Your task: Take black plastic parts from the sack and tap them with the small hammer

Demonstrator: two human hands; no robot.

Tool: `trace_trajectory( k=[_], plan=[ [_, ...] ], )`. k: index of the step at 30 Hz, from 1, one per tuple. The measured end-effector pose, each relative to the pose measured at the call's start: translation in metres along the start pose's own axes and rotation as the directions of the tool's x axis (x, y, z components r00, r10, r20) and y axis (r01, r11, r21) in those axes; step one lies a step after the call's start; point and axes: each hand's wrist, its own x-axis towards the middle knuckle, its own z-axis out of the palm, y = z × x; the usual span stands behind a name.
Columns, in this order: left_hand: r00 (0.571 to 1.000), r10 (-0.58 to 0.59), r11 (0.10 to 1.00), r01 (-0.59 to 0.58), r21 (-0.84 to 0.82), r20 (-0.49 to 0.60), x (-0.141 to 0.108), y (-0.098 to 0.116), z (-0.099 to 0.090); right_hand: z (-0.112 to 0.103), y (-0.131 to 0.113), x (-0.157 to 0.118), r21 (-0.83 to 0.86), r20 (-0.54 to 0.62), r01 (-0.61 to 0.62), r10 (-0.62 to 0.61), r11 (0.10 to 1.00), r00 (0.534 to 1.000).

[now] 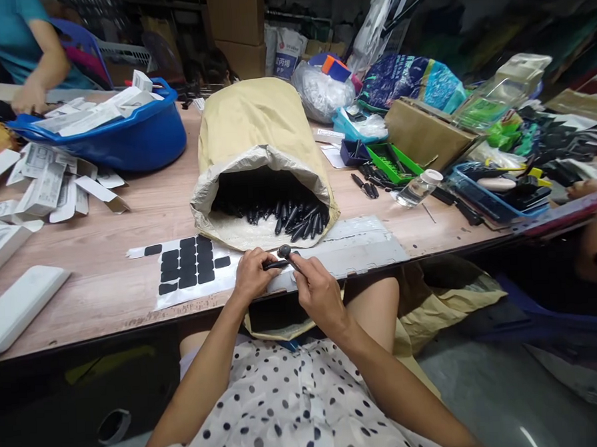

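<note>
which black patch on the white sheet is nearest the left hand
The single patch just right of the main block; the others lie farther from the left hand.

White boxes [95, 118] heaped in blue basin [141, 141].

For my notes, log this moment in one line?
left hand: holds black piece | right hand: holds round-headed tool | sack: open, black parts inside

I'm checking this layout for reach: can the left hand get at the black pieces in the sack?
Probably yes: the sack opens toward the left hand, with black pieces just inside, though that hand holds a black object.
</note>
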Motion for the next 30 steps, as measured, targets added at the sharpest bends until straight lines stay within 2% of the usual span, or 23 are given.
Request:
trace_trajectory(
  k=[5,7,9,11,13,15,17,19,22,24,27,28,30],
  plan=[
    [1.0,0.003,1.0,-0.002,0.021,-0.027,0.0,-0.002,0.002,0.002,0.004,-0.003,-0.005,0.021,-0.024,0.024,1.0,0.999],
    [0.999,0.025,0.999,-0.024,0.04,-0.035,-0.001,-0.003,0.002,-0.001,0.009,-0.001,0.021,-0.027,-0.037,0.037,0.999,0.999],
    [0.998,0.047,0.997,-0.045,0.055,-0.03,-0.003,-0.004,0.002,-0.009,0.02,0.007,0.028,-0.13,-0.064,0.067,0.998,0.989],
    [0.998,0.065,0.996,-0.063,0.069,-0.022,-0.005,-0.003,0.0,-0.02,0.04,0.021,-0.016,-0.247,-0.133,0.125,0.991,0.961],
    [0.996,0.087,0.993,-0.085,0.086,-0.017,-0.005,-0.003,0.0,-0.031,0.066,0.039,-0.097,-0.325,-0.268,0.224,0.958,0.919],
    [0.994,0.108,0.989,-0.107,0.106,-0.005,-0.004,-0.003,-0.001,-0.038,0.094,0.057,-0.197,-0.329,-0.431,0.354,0.881,0.875],
    [0.992,0.127,0.985,-0.127,0.117,0.011,-0.002,-0.004,-0.001,-0.039,0.119,0.071,-0.282,-0.297,-0.534,0.457,0.797,0.839],
    [0.988,0.157,0.981,-0.157,0.117,0.012,-0.001,-0.004,-0.003,-0.034,0.135,0.079,-0.348,-0.261,-0.552,0.488,0.757,0.833],
    [0.963,0.268,0.959,-0.267,0.092,-0.01,-0.012,-0.002,-0.005,-0.023,0.144,0.08,-0.435,-0.25,-0.501,0.435,0.748,0.865],
    [0.926,0.375,0.925,-0.377,0.043,0.043,-0.029,0.003,-0.003,-0.017,0.144,0.077,-0.475,-0.261,-0.474,0.396,0.741,0.881],
    [0.844,0.481,0.874,-0.484,-0.046,0.237,-0.062,0.008,0.008,-0.014,0.142,0.074,-0.502,-0.267,-0.46,0.375,0.732,0.888],
    [0.834,0.472,0.875,-0.482,-0.041,0.285,-0.072,0.007,0.014,-0.013,0.142,0.074,-0.507,-0.265,-0.459,0.375,0.729,0.888],
    [0.872,0.368,0.915,-0.402,0.042,0.323,-0.085,-0.001,0.026,-0.014,0.142,0.074,-0.516,-0.259,-0.459,0.379,0.724,0.888]
  ],
)
